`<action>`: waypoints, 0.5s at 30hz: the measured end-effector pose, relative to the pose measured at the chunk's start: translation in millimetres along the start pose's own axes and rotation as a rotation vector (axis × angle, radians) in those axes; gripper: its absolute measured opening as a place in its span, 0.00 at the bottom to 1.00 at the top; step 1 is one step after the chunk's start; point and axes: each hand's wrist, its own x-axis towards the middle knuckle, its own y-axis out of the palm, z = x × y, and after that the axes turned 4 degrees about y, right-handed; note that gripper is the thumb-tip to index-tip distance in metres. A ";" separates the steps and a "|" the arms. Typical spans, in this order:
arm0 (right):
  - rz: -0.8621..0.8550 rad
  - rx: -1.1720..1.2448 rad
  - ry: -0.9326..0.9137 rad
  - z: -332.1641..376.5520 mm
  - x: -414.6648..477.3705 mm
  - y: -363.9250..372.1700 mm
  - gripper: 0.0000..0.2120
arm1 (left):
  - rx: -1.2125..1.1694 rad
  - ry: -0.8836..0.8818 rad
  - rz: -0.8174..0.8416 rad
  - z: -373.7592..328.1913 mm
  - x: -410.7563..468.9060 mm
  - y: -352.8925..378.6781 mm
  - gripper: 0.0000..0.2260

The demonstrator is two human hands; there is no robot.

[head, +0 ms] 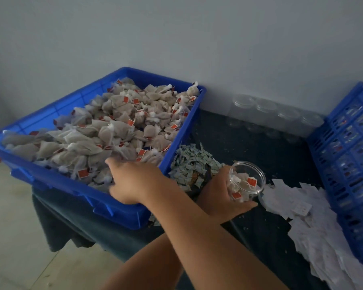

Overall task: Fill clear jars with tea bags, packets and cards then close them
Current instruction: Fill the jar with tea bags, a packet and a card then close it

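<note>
A big blue tray (57,178) on the left is heaped with tea bags (118,122) that carry red tags. My arms are crossed. My right hand (134,181) reaches over the tray's near right corner, its fingers curled down into the bags. To the right, my left hand (218,197) grips a clear jar (247,181), tilted and without a lid, with a few tea bags inside. A heap of small green-white packets (191,164) lies just behind the jar. White cards (314,227) spread out to its right.
Several empty clear jars (266,116) stand in a row against the back wall. A blue slatted crate (348,153) holding filled jars lines the right side. A dark cloth (260,147) covers the table, and pale floor shows at the lower left.
</note>
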 end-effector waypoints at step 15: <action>-0.458 0.428 -0.027 -13.5 -15.8 3.2 0.14 | 0.007 0.010 -0.004 -17.6 -4.9 -11.5 0.39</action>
